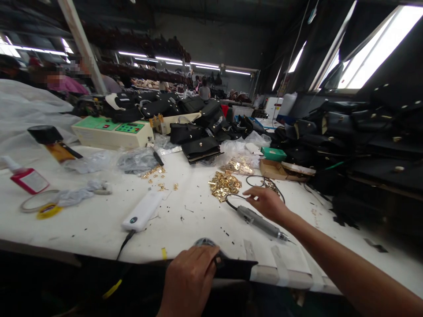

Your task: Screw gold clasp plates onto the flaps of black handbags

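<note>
At the table's front edge my left hand (190, 275) is closed on a black leather piece (236, 267), whose flat end sticks out to the right. A rounded shiny thing (205, 241) shows just behind those fingers, too hidden to name. My right hand (268, 203) is over the table with thumb and fingers pinched together; whatever is between them is too small to make out. Right beside its fingertips lies a heap of gold metal fittings (224, 185). Under the right hand and forearm, a grey electric screwdriver (257, 220) lies on the tabletop, its bit pointing right.
A white power bank (142, 211) with a cable lies left of centre. Small gold parts (154, 171) are scattered behind it. Farther back stand a cream control box (112, 132), black bags (201, 147) and a cardboard box (272, 169). A red bottle (30, 180) is at left.
</note>
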The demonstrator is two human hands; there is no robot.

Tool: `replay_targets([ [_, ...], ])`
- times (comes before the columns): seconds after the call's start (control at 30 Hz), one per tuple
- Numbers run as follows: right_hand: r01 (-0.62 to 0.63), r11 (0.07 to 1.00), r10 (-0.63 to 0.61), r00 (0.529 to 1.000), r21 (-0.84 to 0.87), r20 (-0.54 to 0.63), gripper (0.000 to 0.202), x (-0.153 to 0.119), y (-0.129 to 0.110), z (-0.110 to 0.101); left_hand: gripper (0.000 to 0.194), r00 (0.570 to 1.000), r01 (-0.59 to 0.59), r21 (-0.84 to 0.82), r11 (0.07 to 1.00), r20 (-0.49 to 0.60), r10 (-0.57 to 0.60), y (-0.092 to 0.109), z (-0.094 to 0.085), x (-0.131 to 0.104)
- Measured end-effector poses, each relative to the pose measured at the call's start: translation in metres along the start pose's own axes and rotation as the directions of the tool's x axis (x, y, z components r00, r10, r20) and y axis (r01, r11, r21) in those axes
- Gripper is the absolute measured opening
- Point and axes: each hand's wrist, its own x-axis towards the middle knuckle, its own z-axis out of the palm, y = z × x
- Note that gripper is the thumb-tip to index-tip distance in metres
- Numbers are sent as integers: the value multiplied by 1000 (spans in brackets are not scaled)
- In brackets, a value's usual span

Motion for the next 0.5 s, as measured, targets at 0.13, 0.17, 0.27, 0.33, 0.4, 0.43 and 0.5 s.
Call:
replay_targets([
  [0.13,63,964,-28,990,-257,136,32,68,25,38,26,1000,-20,-55,998,11,21,-14,11,-5],
  [0.17,84,954,-31,983,-289,183,30,78,30,45,26,1000,-18,-59,998,18,19,-16,13,-5],
  [0.27,133,939,-45,962,-317,271,23,95,39,57,25,993,34,-51,998,116,-28,-19,16,3],
  [0.33,152,930,-47,952,-336,302,22,99,43,60,24,963,103,-15,995,253,-96,-16,12,15],
  [0.4,161,922,-45,948,-352,316,23,100,46,61,28,902,156,45,987,401,-160,-11,4,29],
  [0.43,163,919,-44,947,-358,318,24,100,46,62,30,870,165,74,983,459,-181,-8,0,34],
  [0.5,157,916,-37,949,-368,313,23,97,47,63,32,822,160,93,983,539,-185,0,-3,38],
])
